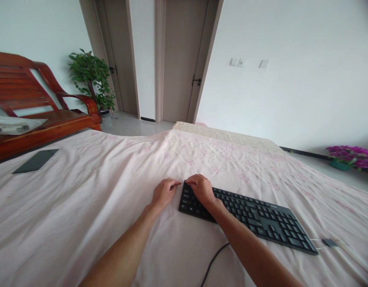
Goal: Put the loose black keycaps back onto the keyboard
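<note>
A black keyboard (270, 221) lies at a slant on the pale pink cloth, its left end between and under my hands. My right hand (201, 188) reaches over that end, fingers bent and closed at its far left corner. Just left of the same corner is my left hand (165, 192), with thumb and fingers drawn together in a pinch pointing right. Whatever the left fingertips may hold is too small to make out. A black cable (213, 259) runs toward me beneath my right forearm.
The cloth (112, 207) is wrinkled. A flat dark panel (36, 161) lies at left; a small dark tag (329, 242) with white strings sits beyond the keyboard's right end. Around stand a wooden bench (37, 91), a leafy plant (89, 75) and purple flowers (351, 155).
</note>
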### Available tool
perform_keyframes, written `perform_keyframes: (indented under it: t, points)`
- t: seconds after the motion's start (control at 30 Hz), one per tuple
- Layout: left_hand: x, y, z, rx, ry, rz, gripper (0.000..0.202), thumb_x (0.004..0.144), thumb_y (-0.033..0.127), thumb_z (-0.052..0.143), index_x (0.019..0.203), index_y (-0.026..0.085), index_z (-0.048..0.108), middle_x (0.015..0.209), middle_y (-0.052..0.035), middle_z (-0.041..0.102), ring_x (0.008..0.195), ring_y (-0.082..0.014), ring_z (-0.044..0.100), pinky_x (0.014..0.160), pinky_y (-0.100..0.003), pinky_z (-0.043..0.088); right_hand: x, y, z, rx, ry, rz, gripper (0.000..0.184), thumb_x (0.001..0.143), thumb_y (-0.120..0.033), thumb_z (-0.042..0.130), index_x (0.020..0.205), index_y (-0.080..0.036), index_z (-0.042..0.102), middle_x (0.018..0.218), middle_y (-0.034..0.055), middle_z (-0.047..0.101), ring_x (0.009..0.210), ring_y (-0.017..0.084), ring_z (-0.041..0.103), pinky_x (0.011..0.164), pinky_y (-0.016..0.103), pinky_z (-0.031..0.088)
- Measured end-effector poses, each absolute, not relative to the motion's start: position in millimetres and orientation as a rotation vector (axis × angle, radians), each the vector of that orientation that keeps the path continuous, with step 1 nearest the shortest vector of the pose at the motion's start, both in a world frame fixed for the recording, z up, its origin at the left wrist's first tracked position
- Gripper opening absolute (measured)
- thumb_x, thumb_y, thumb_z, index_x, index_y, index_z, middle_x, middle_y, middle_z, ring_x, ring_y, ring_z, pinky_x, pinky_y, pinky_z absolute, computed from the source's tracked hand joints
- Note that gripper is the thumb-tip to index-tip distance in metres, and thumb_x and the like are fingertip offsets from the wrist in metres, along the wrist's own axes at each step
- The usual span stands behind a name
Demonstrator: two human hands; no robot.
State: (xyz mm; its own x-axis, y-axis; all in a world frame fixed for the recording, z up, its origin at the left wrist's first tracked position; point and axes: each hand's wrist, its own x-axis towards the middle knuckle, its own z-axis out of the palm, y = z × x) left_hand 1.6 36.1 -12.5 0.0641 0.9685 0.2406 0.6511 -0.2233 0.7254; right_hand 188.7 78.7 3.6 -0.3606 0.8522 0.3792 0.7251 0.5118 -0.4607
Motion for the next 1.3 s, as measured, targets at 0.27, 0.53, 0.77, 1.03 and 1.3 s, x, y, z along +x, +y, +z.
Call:
perform_keyframes:
  t: [0.27,0.53,0.77,1.03,1.3]
  points:
    - [9,37,-11,2.106,1.465,0.949,0.045,0.084,0.01,0.045,0.121,0.027,0.062,0.12,0.0004,0.064,0.112,-0.0172,0.055,0.102,-0.03,0.038,190,76,13,-1.283,-2.297,0.217,0.021,0.085,-0.017,0.054,0.088,-0.024,0.073,0.093,0.0009,0.071,0.092,0.015,0.06,0.086,0.025,0.042]
    - [11,37,-17,2.13,1.411,0.972,0.055,0.08,0.003,0.041,0.125,0.027,0.059,0.127,0.0017,0.061,0.117,-0.0158,0.052,0.105,-0.03,0.037,191,74,18,-1.321,-2.259,0.274,0.021,0.083,-0.016,0.056,0.089,-0.025,0.073,0.092,-0.0003,0.071,0.092,0.016,0.061,0.085,0.026,0.043]
    - [13,34,-13,2.034,1.368,1.025,0.055,0.079,0.002,0.038,0.12,0.029,0.063,0.128,0.0043,0.06,0.119,-0.0133,0.052,0.107,-0.03,0.036,188,76,16,-1.357,-2.227,0.319,0.023,0.083,-0.017,0.055,0.093,-0.027,0.073,0.094,-0.0009,0.071,0.092,0.016,0.062,0.086,0.027,0.045]
    - [14,35,-12,1.899,1.415,1.075,0.054,0.077,0.001,0.039,0.119,0.026,0.063,0.123,0.0032,0.064,0.115,-0.0134,0.055,0.105,-0.03,0.039,184,68,25,-1.383,-2.366,0.154,0.023,0.087,-0.021,0.053,0.101,-0.027,0.071,0.1,0.0014,0.07,0.096,0.017,0.059,0.086,0.026,0.042]
    - [14,35,-12,1.898,1.459,1.063,0.049,0.078,0.003,0.042,0.114,0.025,0.066,0.12,0.0013,0.065,0.114,-0.0146,0.056,0.104,-0.029,0.04,188,73,18,-1.378,-2.353,0.182,0.03,0.088,-0.016,0.05,0.11,-0.025,0.069,0.102,0.0046,0.068,0.099,0.017,0.057,0.09,0.027,0.041]
